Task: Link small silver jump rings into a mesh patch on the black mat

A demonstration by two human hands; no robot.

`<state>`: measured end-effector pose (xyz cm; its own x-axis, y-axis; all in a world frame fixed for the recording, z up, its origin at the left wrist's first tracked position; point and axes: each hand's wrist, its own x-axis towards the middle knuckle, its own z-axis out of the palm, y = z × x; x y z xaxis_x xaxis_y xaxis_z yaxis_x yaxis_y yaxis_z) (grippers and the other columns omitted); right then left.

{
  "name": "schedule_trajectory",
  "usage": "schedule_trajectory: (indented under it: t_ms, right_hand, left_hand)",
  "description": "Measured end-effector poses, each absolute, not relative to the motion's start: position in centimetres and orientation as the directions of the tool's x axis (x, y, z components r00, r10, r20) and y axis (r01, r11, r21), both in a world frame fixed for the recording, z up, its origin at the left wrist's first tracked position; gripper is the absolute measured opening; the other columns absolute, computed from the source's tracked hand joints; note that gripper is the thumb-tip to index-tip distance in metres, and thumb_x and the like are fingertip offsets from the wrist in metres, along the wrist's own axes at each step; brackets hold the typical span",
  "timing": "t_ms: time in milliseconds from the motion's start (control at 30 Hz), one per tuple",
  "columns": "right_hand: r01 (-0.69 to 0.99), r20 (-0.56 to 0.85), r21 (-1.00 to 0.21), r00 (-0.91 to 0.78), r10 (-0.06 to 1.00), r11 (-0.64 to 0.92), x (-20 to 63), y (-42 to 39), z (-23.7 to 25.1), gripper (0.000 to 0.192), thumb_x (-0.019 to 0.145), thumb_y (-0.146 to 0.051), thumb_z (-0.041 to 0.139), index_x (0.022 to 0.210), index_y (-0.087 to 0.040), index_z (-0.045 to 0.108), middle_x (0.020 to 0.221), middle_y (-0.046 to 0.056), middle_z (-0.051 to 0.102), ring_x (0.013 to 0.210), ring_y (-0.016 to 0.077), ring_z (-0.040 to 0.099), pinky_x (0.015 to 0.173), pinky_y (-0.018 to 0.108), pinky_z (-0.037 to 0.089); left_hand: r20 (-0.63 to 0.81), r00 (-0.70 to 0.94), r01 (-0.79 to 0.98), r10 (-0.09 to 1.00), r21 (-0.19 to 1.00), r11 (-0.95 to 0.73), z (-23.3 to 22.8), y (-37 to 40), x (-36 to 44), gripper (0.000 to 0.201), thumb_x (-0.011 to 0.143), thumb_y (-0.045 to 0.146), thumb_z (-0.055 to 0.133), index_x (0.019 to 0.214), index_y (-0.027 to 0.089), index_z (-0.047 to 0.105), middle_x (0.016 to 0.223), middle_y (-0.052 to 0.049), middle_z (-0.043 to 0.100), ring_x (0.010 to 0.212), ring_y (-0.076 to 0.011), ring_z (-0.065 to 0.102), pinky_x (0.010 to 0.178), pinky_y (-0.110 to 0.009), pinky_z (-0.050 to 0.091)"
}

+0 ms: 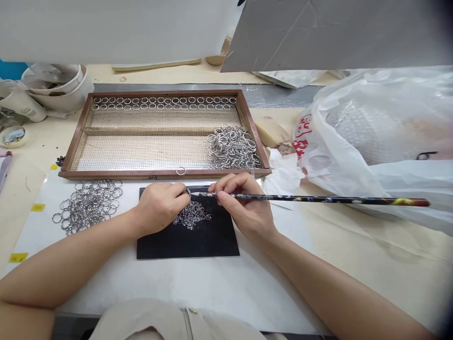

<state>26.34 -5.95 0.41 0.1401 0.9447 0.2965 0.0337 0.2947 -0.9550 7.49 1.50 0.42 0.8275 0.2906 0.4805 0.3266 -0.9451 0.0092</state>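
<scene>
My left hand (161,207) is closed, pinching a small silver ring (188,191) at its fingertips. Between the fingers of my right hand (249,205) lies a long dark patterned pencil (318,199), its pale tip touching or very near the ring. Below both hands, a heap of tiny glittering stones (193,215) is spread on a black board (187,245). To the left of my left hand is a pile of silver rings (88,205) on white paper. One ring (181,170) rests on the front rim of the wooden-framed mesh tray (166,175).
Inside the tray, rings stand in two rows (164,103) at the back, and a ring heap (231,147) fills the right front corner. White tubs (76,89) stand at the back left. A bulky plastic bag (382,137) lies at right. A grey panel (329,35) hangs overhead.
</scene>
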Motion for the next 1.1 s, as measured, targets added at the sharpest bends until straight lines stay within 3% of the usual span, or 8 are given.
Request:
schedule_trajectory:
  t_ms: [567, 733, 900, 1100]
  right_hand:
    - [-0.007, 0.242, -0.969, 0.185, 0.952, 0.248, 26.60, -5.91, -0.25, 0.013, 0.084, -0.019, 0.056, 0.076, -0.023, 0.047, 0.074, -0.002, 0.053, 0.073, 0.0152, 0.055, 0.070, 0.035, 0.042]
    - [0.061, 0.138, -0.990, 0.219, 0.966, 0.128, 26.60, -5.74, 0.11, 0.015, 0.081, -0.020, 0.058, 0.073, -0.022, 0.046, 0.072, -0.002, 0.053, 0.066, 0.0129, 0.050, 0.060, 0.031, 0.039]
    - [0.160, 0.039, -0.987, 0.208, 0.977, 0.006, 26.39, -5.78, 0.63, 0.016, 0.079, -0.022, 0.059, 0.070, -0.021, 0.045, 0.070, -0.002, 0.053, 0.063, 0.0126, 0.048, 0.055, 0.029, 0.037]
    - [0.224, 0.072, -0.974, 0.169, 0.983, 0.033, 26.30, -5.97, 0.47, 0.016, 0.078, -0.019, 0.057, 0.070, -0.022, 0.045, 0.068, -0.003, 0.052, 0.066, 0.0136, 0.050, 0.061, 0.031, 0.037]
  left_hand:
    - [0.494, 0.813, 0.338, 0.310, 0.033, -0.940, 0.47, 1.58, 7.54, 0.023, 0.086, 0.007, 0.045, 0.067, 0.015, 0.057, 0.069, 0.000, 0.064, 0.056, -0.0089, 0.055, 0.047, -0.022, 0.039]
    - [0.506, 0.784, 0.345, 0.359, 0.125, -0.930, 0.45, 1.81, 7.57, 0.020, 0.086, 0.011, 0.049, 0.070, 0.015, 0.060, 0.071, 0.000, 0.066, 0.060, -0.0088, 0.060, 0.049, -0.020, 0.043]
    - [0.510, 0.781, 0.337, 0.360, 0.141, -0.931, 0.42, 1.84, 7.57, 0.019, 0.085, 0.010, 0.051, 0.070, 0.015, 0.060, 0.072, 0.000, 0.067, 0.063, -0.0093, 0.062, 0.051, -0.020, 0.045]
    - [0.511, 0.776, 0.352, 0.370, 0.135, -0.926, 0.22, 1.88, 7.50, 0.019, 0.085, 0.010, 0.050, 0.070, 0.015, 0.061, 0.074, 0.000, 0.067, 0.063, -0.0095, 0.062, 0.051, -0.020, 0.044]
